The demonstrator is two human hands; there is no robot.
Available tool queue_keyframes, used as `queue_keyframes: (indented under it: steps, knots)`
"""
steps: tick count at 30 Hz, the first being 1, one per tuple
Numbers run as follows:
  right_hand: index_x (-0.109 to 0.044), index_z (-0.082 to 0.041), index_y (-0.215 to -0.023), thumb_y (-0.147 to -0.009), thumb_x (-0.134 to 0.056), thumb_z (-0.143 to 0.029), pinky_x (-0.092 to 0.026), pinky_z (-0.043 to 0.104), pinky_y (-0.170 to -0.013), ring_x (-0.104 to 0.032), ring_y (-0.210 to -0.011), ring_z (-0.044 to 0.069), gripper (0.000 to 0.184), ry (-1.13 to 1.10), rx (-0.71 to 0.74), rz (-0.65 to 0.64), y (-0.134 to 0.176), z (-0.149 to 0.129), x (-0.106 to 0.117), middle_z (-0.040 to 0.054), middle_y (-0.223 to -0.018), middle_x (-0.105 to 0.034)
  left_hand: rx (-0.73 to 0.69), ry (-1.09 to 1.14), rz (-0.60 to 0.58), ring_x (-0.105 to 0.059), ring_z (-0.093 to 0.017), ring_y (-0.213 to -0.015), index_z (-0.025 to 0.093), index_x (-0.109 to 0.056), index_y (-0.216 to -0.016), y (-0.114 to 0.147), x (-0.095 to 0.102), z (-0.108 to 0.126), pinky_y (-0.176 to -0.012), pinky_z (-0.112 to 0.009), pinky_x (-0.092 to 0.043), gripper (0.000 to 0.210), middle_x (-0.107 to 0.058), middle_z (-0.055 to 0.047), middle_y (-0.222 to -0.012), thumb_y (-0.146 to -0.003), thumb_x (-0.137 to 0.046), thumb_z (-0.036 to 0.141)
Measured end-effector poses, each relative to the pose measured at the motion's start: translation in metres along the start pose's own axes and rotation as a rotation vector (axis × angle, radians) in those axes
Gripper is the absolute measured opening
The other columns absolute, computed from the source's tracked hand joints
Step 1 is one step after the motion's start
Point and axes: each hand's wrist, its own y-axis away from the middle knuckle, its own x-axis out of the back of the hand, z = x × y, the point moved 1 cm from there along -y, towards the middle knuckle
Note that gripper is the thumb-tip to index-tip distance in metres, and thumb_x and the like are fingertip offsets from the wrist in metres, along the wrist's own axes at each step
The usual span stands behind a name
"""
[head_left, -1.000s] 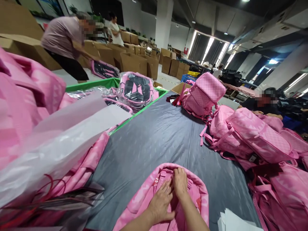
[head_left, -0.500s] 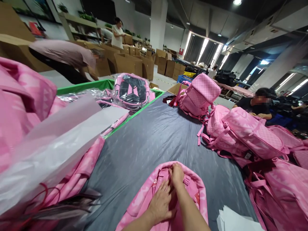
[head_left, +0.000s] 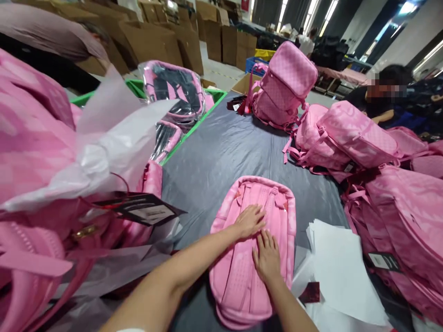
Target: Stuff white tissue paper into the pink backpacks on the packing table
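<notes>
A pink backpack (head_left: 228, 276) lies on the dark cloth-covered table (head_left: 204, 152), its padded back and shoulder straps facing up. My left hand (head_left: 249, 221) rests flat on the middle of the back panel, fingers stretched to the right. Just below it, my right hand (head_left: 267, 253) also lies on the panel with its fingers extended. Both hands press on the surface and hold nothing. Close by on the right is a stack of white paper sheets (head_left: 341, 263).
More pink backpacks (head_left: 360, 133) line the table's right side, and one (head_left: 287, 83) stands farther back. At left are pink bags with white wrapping (head_left: 114, 152) and a black tag (head_left: 145, 207). A green-edged bin (head_left: 194, 129) holds plastic-wrapped bags. A person (head_left: 377, 97) sits at right.
My hands have moved from the backpack's top end to the middle of its back panel. They now lie flat there. The view has tilted down, showing the whole backpack.
</notes>
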Motion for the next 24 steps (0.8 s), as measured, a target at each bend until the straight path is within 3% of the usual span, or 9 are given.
queue_keyframes:
  steps: [2, 5, 9, 12, 14, 15, 18, 20, 24]
  knots:
    - [-0.05, -0.016, -0.148, -0.1, -0.044, -0.029, -0.028, 0.05, -0.123, -0.038, -0.149, 0.028, 0.05, -0.002, -0.02, -0.009, -0.017, 0.0, -0.007, 0.0123, -0.157, -0.047, -0.159, 0.067, -0.022, -0.053, -0.026, -0.127, 0.018, -0.064, -0.124, 0.047, 0.013, 0.024, -0.116, -0.046, -0.035, 0.043, -0.067, -0.011, -0.128, -0.101, -0.04, 0.046]
    - [-0.049, -0.017, -0.149, -0.103, -0.037, -0.026, -0.029, 0.048, -0.122, -0.039, -0.148, 0.026, 0.048, -0.011, -0.04, 0.019, -0.025, -0.001, -0.015, 0.0107, -0.157, -0.048, -0.511, 0.053, -0.157, -0.059, -0.024, -0.095, 0.021, -0.07, -0.096, 0.101, 0.015, 0.05, -0.106, -0.043, -0.042, 0.04, -0.07, -0.008, -0.093, -0.097, -0.044, 0.053]
    - [-0.053, -0.016, -0.145, -0.103, -0.035, -0.024, -0.03, 0.049, -0.12, -0.041, -0.146, 0.026, 0.047, -0.071, -0.02, 0.08, -0.023, 0.003, -0.02, 0.0121, -0.154, -0.052, -0.702, -0.022, -0.186, -0.056, -0.023, -0.079, 0.021, -0.068, -0.083, 0.1, -0.019, 0.045, -0.089, -0.04, -0.047, 0.019, -0.067, -0.006, -0.078, -0.089, -0.059, 0.037]
    - [-0.06, -0.016, -0.135, -0.103, -0.026, -0.022, -0.042, 0.045, -0.111, -0.057, -0.128, 0.022, 0.047, -0.237, -0.049, 0.239, -0.02, 0.013, -0.01, 0.013, -0.133, -0.068, -0.76, -0.006, -0.187, -0.056, -0.022, -0.077, 0.024, -0.068, -0.083, 0.084, -0.052, 0.024, -0.087, -0.037, -0.048, 0.014, -0.068, -0.005, -0.077, -0.089, -0.056, 0.027]
    - [-0.062, -0.018, -0.128, -0.102, -0.025, -0.019, -0.048, 0.039, -0.101, -0.064, -0.111, 0.02, 0.046, -0.334, 0.048, 0.257, -0.012, 0.015, 0.002, 0.0107, -0.116, -0.073, -0.722, 0.016, -0.221, -0.058, -0.021, -0.081, 0.024, -0.069, -0.087, 0.082, -0.067, 0.014, -0.092, -0.037, -0.048, 0.018, -0.071, -0.006, -0.083, -0.091, -0.052, 0.025]
    - [-0.063, -0.019, -0.124, -0.1, -0.028, -0.019, -0.049, 0.036, -0.096, -0.065, -0.104, 0.019, 0.043, -0.346, 0.182, 0.202, -0.007, 0.013, 0.009, 0.0088, -0.11, -0.074, -0.696, 0.033, -0.237, -0.059, -0.021, -0.084, 0.024, -0.07, -0.088, 0.083, -0.072, 0.01, -0.096, -0.037, -0.047, 0.019, -0.072, -0.007, -0.087, -0.091, -0.051, 0.025]
    - [-0.067, -0.023, -0.101, -0.094, -0.043, -0.023, -0.048, 0.032, -0.081, -0.062, -0.085, 0.018, 0.026, -0.227, 0.766, -0.061, 0.011, -0.007, 0.024, 0.0024, -0.089, -0.073, -0.626, 0.066, -0.24, -0.061, -0.022, -0.093, 0.026, -0.072, -0.093, 0.091, -0.077, 0.008, -0.103, -0.038, -0.045, 0.022, -0.073, -0.006, -0.094, -0.093, -0.05, 0.023]
    - [-0.066, -0.024, -0.089, -0.091, -0.05, -0.03, -0.045, 0.032, -0.073, -0.059, -0.076, 0.017, 0.017, -0.099, 1.005, -0.168, 0.019, -0.02, 0.023, 0.0, -0.079, -0.07, -0.452, 0.021, -0.121, -0.061, -0.023, -0.097, 0.024, -0.072, -0.098, 0.094, -0.076, 0.007, -0.108, -0.041, -0.043, 0.026, -0.073, -0.007, -0.097, -0.095, -0.046, 0.019]
    - [-0.064, -0.025, -0.087, -0.091, -0.057, -0.033, -0.044, 0.029, -0.066, -0.058, -0.071, 0.015, 0.012, -0.04, 1.157, -0.186, 0.017, -0.024, -0.006, -0.003, -0.074, -0.069, 0.139, -0.244, 0.301, -0.049, -0.03, -0.133, 0.02, -0.06, -0.135, 0.094, -0.077, -0.002, -0.117, -0.051, -0.03, 0.041, -0.062, -0.012, -0.137, -0.098, -0.044, 0.024]
